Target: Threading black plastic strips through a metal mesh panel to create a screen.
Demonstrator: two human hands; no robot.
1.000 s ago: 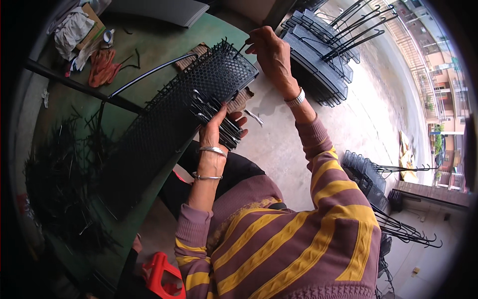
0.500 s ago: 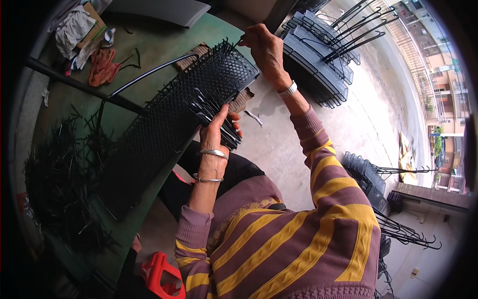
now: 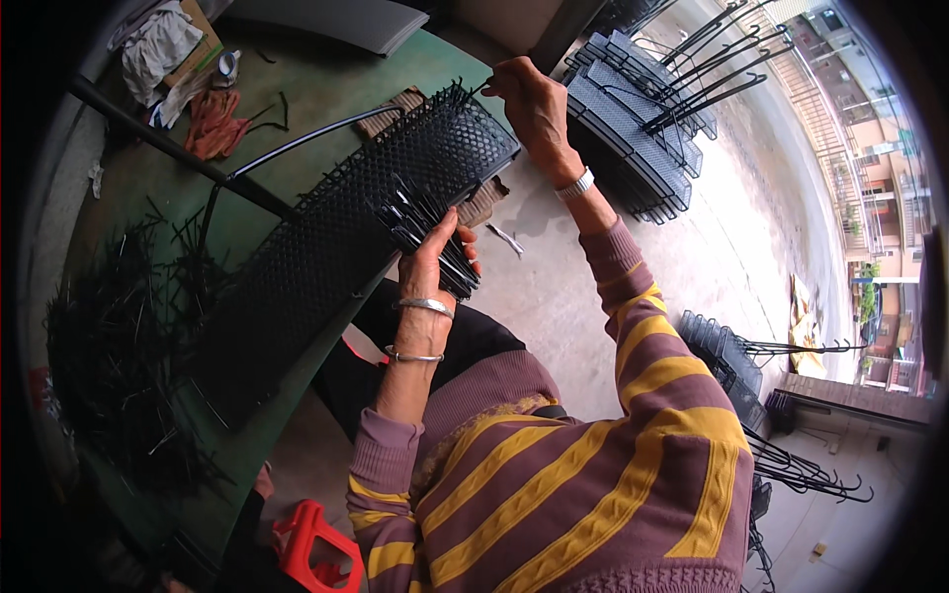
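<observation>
A long black mesh rack (image 3: 297,257) lies slanting across the green table, with thin black ends sticking up along its far edge. My left hand (image 3: 427,267) is closed round a bundle of thin black ties (image 3: 460,275) and rests at the rack's near edge. Above the rack's far right corner, my right hand (image 3: 537,111) pinches what looks like a single thin black tie, mostly hidden by the fingertips. A curved black metal rod (image 3: 297,148) rises from the rack's far side.
A heap of loose black ties (image 3: 114,346) covers the table's left part. An orange cloth (image 3: 215,124) and white rags (image 3: 158,54) lie at the far left. Stacked mesh racks with hooked rods (image 3: 633,119) stand on the floor at right. A red plastic stool (image 3: 316,549) is below.
My right hand has shifted slightly right and down, staying by the rack's corner. The view has tilted a little. My left hand keeps its hold on the bundle.
</observation>
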